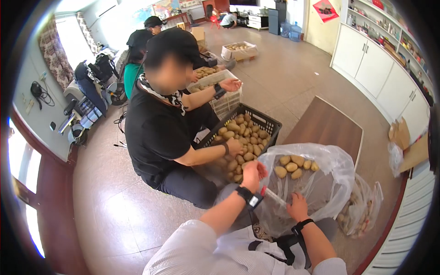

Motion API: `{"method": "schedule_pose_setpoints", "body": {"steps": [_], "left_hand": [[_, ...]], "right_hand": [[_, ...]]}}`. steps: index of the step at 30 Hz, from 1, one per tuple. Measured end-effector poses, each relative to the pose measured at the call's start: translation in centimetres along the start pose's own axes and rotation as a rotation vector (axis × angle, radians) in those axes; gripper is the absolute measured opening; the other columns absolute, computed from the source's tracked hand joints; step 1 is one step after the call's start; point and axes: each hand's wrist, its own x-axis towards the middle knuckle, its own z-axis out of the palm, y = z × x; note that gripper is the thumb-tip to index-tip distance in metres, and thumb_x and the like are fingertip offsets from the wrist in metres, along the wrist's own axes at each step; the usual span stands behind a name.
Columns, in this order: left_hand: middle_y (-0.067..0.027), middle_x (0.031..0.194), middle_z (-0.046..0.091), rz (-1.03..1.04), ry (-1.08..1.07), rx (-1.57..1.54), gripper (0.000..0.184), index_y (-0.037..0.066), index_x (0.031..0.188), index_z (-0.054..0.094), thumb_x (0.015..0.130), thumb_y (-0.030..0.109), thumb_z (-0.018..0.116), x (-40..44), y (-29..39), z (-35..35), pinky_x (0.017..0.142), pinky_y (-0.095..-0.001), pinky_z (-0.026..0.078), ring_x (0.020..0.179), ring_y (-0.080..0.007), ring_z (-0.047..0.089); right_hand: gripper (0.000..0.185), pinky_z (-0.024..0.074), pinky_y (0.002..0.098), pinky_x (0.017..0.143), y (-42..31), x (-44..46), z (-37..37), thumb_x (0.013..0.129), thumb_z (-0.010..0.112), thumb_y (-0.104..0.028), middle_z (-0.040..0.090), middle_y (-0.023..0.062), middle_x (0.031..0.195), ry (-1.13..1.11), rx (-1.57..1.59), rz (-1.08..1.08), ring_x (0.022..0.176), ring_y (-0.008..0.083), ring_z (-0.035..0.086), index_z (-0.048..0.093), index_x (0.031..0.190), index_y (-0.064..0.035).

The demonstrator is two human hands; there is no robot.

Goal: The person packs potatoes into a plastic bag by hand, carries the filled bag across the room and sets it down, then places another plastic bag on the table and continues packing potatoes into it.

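My left hand [254,177] is beside the near corner of a black crate [271,126] full of potatoes [247,135]. Its fingers are loosely curled but apart, and I see nothing in them. My right hand [298,208] is at the near side of a large clear plastic bag [337,167], with fingers bent against the film. A pale strip with a red end [275,197] lies between my hands; whether it is a tool or part of the bag, I cannot tell. Several potatoes [293,166] lie inside the bag's open mouth.
A person in black [160,137] crouches at my left, one hand [235,146] among the crate's potatoes. A brown board [323,128] extends behind the bag. A tied-looking clear bag [360,208] sits at right. White crates [224,98] and other people are farther back.
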Motion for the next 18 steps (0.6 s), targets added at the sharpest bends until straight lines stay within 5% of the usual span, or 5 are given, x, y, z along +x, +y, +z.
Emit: {"method": "schedule_pose_setpoints", "body": {"steps": [5,10,18], "left_hand": [[-0.0077,0.073,0.063,-0.158,-0.191,0.284,0.029,0.006,0.083,0.059,0.097,0.025,0.043,-2.2,-3.9,-0.8,0.054,-0.0325,0.052,0.059,-0.019,0.061],[-0.006,0.075,0.062,-0.259,-0.259,0.491,0.023,0.006,0.088,0.058,0.095,0.024,0.046,-2.2,-5.8,-0.4,0.052,-0.0317,0.052,0.059,-0.0181,0.061],[-0.0086,0.075,0.064,-0.13,-0.302,0.87,0.024,0.004,0.084,0.063,0.091,0.023,0.049,0.1,-9.8,-1.3,0.054,-0.0334,0.051,0.064,-0.0205,0.064]], "right_hand": [[0.059,0.0394,0.047,0.104,-0.8,3.2,-2.1,0.075,0.073,-0.015,0.046,0.0205,0.135,0.311,-0.018,-0.134,0.123,0.0412,0.044,0.049,0.127,-0.0004],[0.062,0.0403,0.0455,0.103,-2.7,6.2,-4.3,0.073,0.075,-0.015,0.046,0.0169,0.135,0.295,-0.089,-0.193,0.125,0.0395,0.044,0.049,0.127,-0.0026],[0.066,0.038,0.0509,0.104,-4.0,9.1,-3.8,0.074,0.075,-0.024,0.047,0.0093,0.138,0.243,-0.202,-0.209,0.129,0.0399,0.04,0.05,0.133,-0.0099]]}}
